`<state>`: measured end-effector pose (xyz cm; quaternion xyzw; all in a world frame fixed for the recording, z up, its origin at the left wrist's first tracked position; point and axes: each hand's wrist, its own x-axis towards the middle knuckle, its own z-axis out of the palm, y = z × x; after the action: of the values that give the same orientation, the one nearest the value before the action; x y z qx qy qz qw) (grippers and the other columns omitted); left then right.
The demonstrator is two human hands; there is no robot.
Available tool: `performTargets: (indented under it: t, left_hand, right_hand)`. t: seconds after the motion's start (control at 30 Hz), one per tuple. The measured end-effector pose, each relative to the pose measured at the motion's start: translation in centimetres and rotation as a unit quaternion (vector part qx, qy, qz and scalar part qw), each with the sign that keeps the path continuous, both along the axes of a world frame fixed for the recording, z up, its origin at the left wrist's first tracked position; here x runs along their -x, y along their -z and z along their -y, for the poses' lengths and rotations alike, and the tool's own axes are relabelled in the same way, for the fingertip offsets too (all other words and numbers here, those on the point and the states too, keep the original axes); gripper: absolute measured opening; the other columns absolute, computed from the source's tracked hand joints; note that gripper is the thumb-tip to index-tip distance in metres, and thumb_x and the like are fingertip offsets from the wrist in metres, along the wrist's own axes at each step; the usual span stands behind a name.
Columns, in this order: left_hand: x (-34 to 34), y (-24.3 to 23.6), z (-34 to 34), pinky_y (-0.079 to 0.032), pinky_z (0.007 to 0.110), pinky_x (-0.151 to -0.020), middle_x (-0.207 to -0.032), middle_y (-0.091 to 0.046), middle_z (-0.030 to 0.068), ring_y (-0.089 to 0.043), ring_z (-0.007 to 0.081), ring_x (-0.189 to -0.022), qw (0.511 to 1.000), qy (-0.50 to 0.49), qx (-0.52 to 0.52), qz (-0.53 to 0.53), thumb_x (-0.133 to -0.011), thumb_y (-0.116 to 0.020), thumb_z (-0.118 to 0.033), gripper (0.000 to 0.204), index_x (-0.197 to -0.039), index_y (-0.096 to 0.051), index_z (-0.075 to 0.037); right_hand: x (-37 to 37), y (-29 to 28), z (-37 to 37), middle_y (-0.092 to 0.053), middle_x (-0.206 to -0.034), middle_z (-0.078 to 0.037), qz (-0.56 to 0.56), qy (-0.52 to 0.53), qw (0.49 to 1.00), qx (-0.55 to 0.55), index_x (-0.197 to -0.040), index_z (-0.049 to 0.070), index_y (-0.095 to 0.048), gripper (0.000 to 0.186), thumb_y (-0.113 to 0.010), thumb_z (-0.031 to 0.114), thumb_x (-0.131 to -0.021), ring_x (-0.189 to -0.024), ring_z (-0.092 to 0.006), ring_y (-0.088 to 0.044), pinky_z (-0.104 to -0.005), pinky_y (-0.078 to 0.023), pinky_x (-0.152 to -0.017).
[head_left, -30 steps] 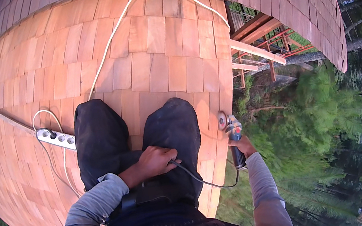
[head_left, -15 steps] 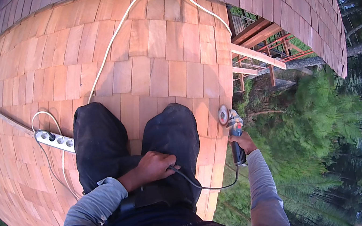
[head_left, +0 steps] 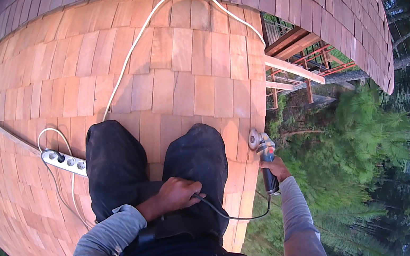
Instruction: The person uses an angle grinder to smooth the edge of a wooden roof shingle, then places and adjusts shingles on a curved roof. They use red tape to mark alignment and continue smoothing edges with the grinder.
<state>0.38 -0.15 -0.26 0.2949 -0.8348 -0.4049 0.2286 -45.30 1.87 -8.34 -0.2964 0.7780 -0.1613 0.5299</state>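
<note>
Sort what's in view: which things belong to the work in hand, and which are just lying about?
In use:
angle grinder, in the right hand
its dark cord, in the left hand

Apparently just around:
white power strip (link to the angle grinder unclear)
white cable on the shingles
timber beams

Shingle roof point(head_left: 172, 90) of matt, uneven wood; at its right edge, an angle grinder point(head_left: 268, 154) of smooth plastic with metal head point(head_left: 263, 143); toward its left edge, a smooth plastic power strip point(head_left: 66, 161); trousers point(head_left: 116, 163) of matt cloth.
</note>
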Motion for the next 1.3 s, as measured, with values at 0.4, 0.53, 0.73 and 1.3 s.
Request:
performTargets:
  t: [0.4,0.53,0.73,1.3]
  left_hand:
    - [0.0,-0.1,0.2,-0.052,0.045,-0.057,-0.065,-0.06,0.01,-0.067,0.0321,-0.062,1.0,-0.002,0.001,-0.001,-0.086,-0.08,-0.034,0.035,-0.077,-0.055,-0.01]
    - [-0.1,0.0,0.2,-0.052,0.045,-0.057,-0.066,-0.061,0.01,-0.067,0.032,-0.062,1.0,-0.002,0.001,-0.009,-0.086,-0.08,-0.034,0.035,-0.077,-0.055,-0.01]
    - [-0.2,0.1,0.2,-0.053,0.045,-0.057,-0.066,-0.061,0.01,-0.067,0.0322,-0.063,1.0,0.003,0.005,-0.01,-0.085,-0.08,-0.033,0.035,-0.078,-0.056,-0.01]
    - [-0.3,0.2,0.3,-0.052,0.045,-0.057,-0.066,-0.061,0.0097,-0.067,0.0327,-0.062,1.0,0.007,-0.008,-0.005,-0.086,-0.08,-0.034,0.035,-0.078,-0.055,-0.01]
  right_hand:
    - [0.0,-1.1,3.9,-0.072,-0.077,-0.012,0.016,0.013,1.0,0.014,-0.094,-0.005,-0.07,0.032,-0.081,0.016,-0.074,-0.063,-0.0223,-0.071,-0.0359,-0.056,-0.059]
    - [0.2,-0.9,3.8,-0.072,-0.077,-0.012,0.005,0.012,1.0,-0.007,-0.094,-0.004,-0.07,0.03,-0.081,0.016,-0.074,-0.063,-0.0222,-0.071,-0.036,-0.056,-0.06]
    - [0.2,-0.9,3.3,-0.072,-0.077,-0.012,0.005,-0.004,1.0,-0.012,-0.093,-0.004,-0.07,0.03,-0.081,0.018,-0.074,-0.064,-0.0221,-0.071,-0.0363,-0.056,-0.061]
    - [0.3,-1.3,5.4,-0.07,-0.076,-0.011,0.057,0.03,0.998,0.015,-0.094,-0.002,-0.067,0.027,-0.08,0.012,-0.076,-0.062,-0.0226,-0.07,-0.0361,-0.057,-0.059]
